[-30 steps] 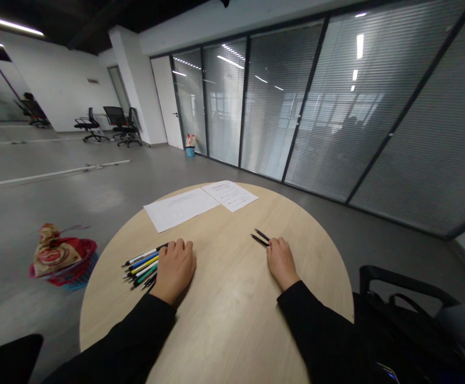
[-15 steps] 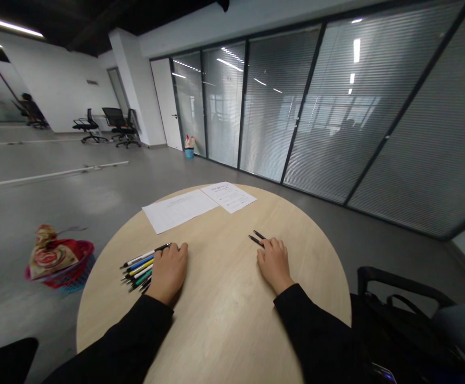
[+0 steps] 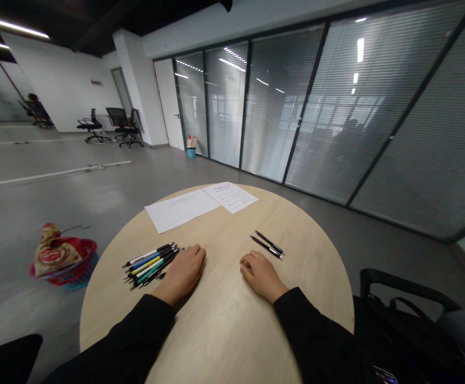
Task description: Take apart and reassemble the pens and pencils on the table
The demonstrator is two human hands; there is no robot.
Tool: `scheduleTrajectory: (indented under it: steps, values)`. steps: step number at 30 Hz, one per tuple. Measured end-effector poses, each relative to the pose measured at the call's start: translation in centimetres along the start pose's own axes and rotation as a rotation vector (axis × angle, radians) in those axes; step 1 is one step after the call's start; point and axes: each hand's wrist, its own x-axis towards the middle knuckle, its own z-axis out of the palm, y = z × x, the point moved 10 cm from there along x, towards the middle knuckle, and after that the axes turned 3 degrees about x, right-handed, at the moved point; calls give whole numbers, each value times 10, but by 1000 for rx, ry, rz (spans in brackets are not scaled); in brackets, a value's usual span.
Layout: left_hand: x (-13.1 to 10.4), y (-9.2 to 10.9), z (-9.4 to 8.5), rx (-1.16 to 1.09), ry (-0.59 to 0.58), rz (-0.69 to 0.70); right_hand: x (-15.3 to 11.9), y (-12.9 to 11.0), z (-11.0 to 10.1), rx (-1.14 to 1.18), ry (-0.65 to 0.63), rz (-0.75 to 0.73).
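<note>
On the round wooden table (image 3: 220,320), a bunch of several pens (image 3: 152,264) lies at the left, with white, blue, yellow, green and black barrels. My left hand (image 3: 184,271) is just right of the bunch, palm down, its fingers closed over a pen; only a small tip shows past the fingertips and the rest is hidden. Across from it, my right hand (image 3: 262,274) rests near the table surface with loosely bent fingers, thumb and forefinger slightly apart and nothing visible in them. Two black pens (image 3: 267,246) lie side by side just beyond my right hand.
Two printed paper sheets (image 3: 182,209) lie at the table's far edge. A basket (image 3: 90,269) holding a paper bag (image 3: 58,253) stands on the floor at left. A black chair (image 3: 408,285) is at right. Glass partitions with blinds (image 3: 284,117) line the background.
My left hand has moved right, off the bunch of pens, with a pen in it. My right hand has let go of the two black pens and drawn back toward the left.
</note>
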Motion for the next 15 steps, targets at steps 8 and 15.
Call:
scheduleTrajectory:
  steps: [8,15]
  values:
    - [-10,70,-26,-235,207,261,-2,-15,4,104,5,-65]
    - [-12,46,-33,-638,300,86,-2,-23,-7,169,73,-121]
